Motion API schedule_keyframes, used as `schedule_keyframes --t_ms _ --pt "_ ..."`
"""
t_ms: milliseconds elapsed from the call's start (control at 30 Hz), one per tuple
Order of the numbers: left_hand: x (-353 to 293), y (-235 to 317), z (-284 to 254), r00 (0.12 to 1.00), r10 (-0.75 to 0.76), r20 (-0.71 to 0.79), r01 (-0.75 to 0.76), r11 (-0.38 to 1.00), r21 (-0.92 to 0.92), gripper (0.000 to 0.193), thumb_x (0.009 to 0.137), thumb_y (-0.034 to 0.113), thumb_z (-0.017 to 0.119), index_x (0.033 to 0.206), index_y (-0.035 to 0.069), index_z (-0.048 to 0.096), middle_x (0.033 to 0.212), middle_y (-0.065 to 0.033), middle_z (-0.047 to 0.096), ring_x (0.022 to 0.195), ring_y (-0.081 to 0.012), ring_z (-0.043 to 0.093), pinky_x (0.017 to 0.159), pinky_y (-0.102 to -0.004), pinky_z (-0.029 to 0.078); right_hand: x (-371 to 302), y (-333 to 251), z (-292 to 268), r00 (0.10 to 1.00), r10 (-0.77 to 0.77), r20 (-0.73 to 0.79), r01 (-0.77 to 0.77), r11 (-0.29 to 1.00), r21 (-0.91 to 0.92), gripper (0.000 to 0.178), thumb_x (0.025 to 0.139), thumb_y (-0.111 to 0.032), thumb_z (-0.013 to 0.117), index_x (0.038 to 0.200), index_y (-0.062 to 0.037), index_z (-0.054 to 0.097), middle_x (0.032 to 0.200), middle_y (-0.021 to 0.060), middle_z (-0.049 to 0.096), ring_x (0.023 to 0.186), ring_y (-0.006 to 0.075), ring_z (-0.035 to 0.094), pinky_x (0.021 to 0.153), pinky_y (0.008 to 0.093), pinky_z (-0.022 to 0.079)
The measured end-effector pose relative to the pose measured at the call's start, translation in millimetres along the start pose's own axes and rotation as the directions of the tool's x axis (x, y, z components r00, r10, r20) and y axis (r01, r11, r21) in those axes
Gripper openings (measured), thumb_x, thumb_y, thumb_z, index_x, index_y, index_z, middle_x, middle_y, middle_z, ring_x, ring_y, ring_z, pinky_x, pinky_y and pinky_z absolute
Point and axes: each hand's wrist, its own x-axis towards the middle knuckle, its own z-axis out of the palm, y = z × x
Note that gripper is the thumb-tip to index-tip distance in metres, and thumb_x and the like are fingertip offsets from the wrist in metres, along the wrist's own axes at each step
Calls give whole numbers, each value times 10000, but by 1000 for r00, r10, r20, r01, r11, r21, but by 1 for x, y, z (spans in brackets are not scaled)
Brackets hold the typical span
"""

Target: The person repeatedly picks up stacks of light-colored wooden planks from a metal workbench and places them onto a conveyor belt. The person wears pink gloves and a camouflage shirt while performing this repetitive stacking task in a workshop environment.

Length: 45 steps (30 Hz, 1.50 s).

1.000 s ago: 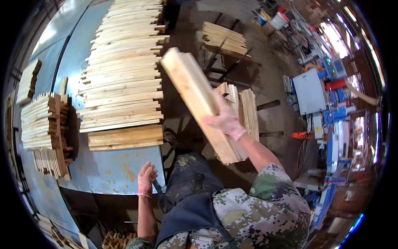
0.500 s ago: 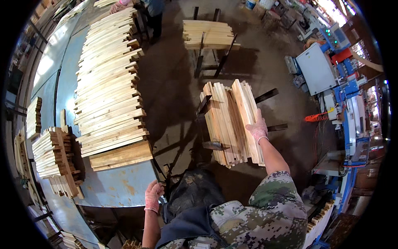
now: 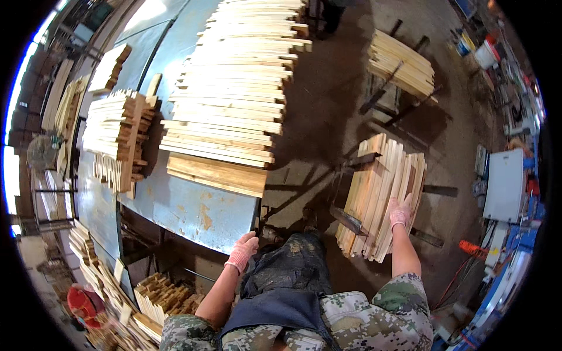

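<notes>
My right hand (image 3: pixel 400 212), in a pink knit glove, lies over a stack of wooden strips (image 3: pixel 370 187) on a dark metal rack at the right. Its fingers are spread and touch the strips' upper faces near the stack's right side. My left hand (image 3: pixel 243 251), gloved the same way, is beside the near corner of the blue-grey metal table (image 3: pixel 202 219). Its fingers are curled inward, with nothing visible in them. On that table lies a long row of pale wooden strips (image 3: pixel 234 88), with a wider, browner board (image 3: pixel 216 174) at its near end.
Bundled short strips (image 3: pixel 108 126) lie on the table's left. Another rack holds a strip stack (image 3: pixel 401 61) farther off. Metal rack arms (image 3: pixel 442 191) stick out beyond the near stack. More strips (image 3: pixel 161 298) lie low at left; a grey cabinet (image 3: pixel 504 186) stands at right.
The view has turned left, so the racks appear farther right. My right hand has moved from the stack's right edge onto its strips. My left hand stays beside the table corner, still curled.
</notes>
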Motion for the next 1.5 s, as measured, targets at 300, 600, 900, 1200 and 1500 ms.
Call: schedule_keyframes --t_ms 300,600,900,1200,1500 --pt "119 31 -43 988 -16 -152 -55 890 -453 232 1003 270 666 1207 162 637 896 4 604 726 -170 584 650 -385 517 2 -151 51 701 -711 -58 613 558 559 571 1016 -199 704 1509 13 511 1260 119 676 1122 267 652 1048 385 511" --pt "191 136 -21 838 -170 -519 -193 796 -573 692 867 300 878 1336 -72 530 976 -155 706 729 -228 664 631 -410 556 -73 -423 120 509 -811 289 291 478 828 930 1038 -248 694 1697 14 93 1730 318 204 1624 342 233 1288 389 258" --pt "185 171 -24 817 104 -568 -307 911 -274 470 896 270 856 1187 -33 646 1067 -135 760 899 -254 720 803 -377 583 27 -567 200 579 -807 112 466 441 767 729 1071 -358 610 1618 58 368 1621 201 488 1502 263 455 1227 350 340" --pt "170 155 -60 627 82 -775 -390 894 -221 339 951 281 782 1065 -2 635 837 -30 600 767 -152 564 697 -352 512 -53 -493 161 512 -833 208 493 484 723 563 1107 -329 575 1524 47 536 1572 136 562 1452 237 515 1249 361 351" --pt "168 84 -208 497 567 -657 -258 820 511 623 967 406 680 1409 -23 588 1350 -230 620 1235 -344 603 1092 -498 458 -85 -535 203 1 -942 336 681 247 689 542 1110 -329 589 1481 66 566 1432 187 660 1343 267 606 1169 376 443"
